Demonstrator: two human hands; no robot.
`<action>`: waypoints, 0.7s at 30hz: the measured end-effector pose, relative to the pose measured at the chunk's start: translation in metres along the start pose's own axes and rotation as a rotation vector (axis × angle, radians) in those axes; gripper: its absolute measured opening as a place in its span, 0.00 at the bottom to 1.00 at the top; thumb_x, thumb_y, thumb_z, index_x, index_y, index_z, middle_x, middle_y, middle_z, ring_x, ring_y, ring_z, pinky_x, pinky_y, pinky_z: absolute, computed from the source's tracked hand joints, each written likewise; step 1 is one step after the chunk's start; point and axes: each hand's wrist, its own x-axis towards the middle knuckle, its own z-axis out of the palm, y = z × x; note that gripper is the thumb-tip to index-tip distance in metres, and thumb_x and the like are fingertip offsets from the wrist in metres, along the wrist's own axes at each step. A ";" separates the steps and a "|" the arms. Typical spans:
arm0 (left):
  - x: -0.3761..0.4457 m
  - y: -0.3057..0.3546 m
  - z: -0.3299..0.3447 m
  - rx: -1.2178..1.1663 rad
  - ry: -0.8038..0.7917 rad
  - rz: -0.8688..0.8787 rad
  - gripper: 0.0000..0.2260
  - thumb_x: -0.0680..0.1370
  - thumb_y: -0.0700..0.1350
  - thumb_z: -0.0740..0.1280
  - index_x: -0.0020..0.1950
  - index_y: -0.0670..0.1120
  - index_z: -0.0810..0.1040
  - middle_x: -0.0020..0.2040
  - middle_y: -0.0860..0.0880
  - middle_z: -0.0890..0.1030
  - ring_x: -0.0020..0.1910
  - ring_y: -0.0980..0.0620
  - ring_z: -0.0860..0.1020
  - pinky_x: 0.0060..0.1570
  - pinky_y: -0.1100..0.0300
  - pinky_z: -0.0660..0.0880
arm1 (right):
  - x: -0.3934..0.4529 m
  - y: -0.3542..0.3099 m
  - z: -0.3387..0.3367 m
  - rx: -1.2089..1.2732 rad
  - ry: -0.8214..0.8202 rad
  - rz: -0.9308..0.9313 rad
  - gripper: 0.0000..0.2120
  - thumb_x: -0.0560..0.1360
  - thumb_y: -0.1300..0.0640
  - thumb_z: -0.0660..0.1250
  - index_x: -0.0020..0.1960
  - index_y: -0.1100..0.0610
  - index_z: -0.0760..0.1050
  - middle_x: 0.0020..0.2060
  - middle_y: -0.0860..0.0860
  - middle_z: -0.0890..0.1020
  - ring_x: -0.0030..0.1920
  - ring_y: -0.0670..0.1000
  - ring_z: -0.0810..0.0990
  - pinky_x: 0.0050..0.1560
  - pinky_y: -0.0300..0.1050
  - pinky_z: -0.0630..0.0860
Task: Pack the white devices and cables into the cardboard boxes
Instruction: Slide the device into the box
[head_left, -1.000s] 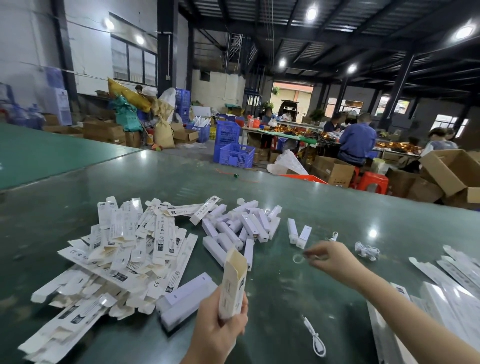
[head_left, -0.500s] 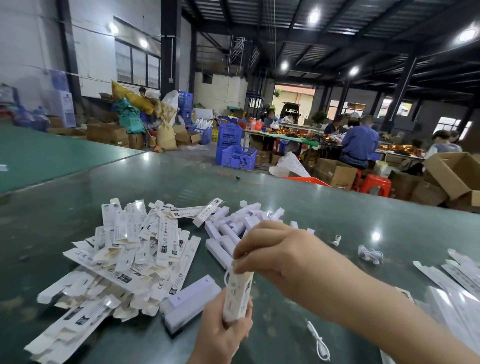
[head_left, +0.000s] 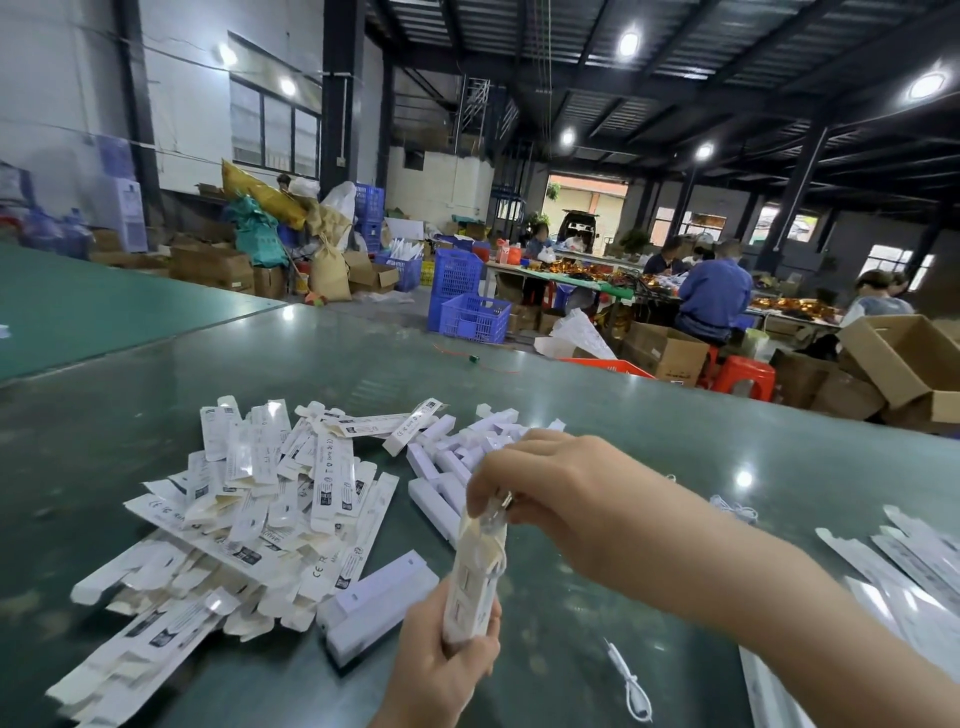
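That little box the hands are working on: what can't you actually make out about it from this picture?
- Head view: the small box has its open top covered by the right hand, so what sits inside is hidden.
- The item pinched at the opening is tiny and blurred; only a glint shows.
- The left hand wraps the box's lower end, hiding it.
- The box's print is too blurred to read.

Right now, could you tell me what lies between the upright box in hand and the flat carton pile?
In the head view, two closed white boxes lie between the held box and the carton pile.
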 end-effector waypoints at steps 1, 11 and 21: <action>0.000 0.000 0.000 -0.006 -0.004 -0.002 0.06 0.61 0.33 0.61 0.36 0.36 0.72 0.25 0.47 0.71 0.25 0.53 0.69 0.28 0.63 0.66 | 0.001 0.001 -0.003 0.009 -0.004 0.013 0.20 0.71 0.74 0.64 0.55 0.52 0.75 0.47 0.47 0.79 0.49 0.49 0.73 0.48 0.52 0.74; 0.000 0.000 0.000 -0.045 -0.009 -0.031 0.08 0.61 0.32 0.59 0.37 0.35 0.72 0.25 0.46 0.69 0.25 0.53 0.69 0.28 0.64 0.66 | 0.006 -0.006 -0.005 -0.117 -0.007 -0.073 0.25 0.62 0.76 0.70 0.52 0.54 0.75 0.44 0.46 0.79 0.46 0.52 0.72 0.40 0.53 0.76; 0.000 0.001 0.000 -0.084 -0.017 -0.036 0.09 0.61 0.32 0.59 0.40 0.34 0.72 0.25 0.46 0.69 0.25 0.51 0.68 0.27 0.62 0.63 | 0.010 -0.006 -0.012 0.039 -0.055 0.110 0.20 0.75 0.67 0.65 0.59 0.46 0.68 0.50 0.42 0.78 0.48 0.46 0.76 0.51 0.51 0.74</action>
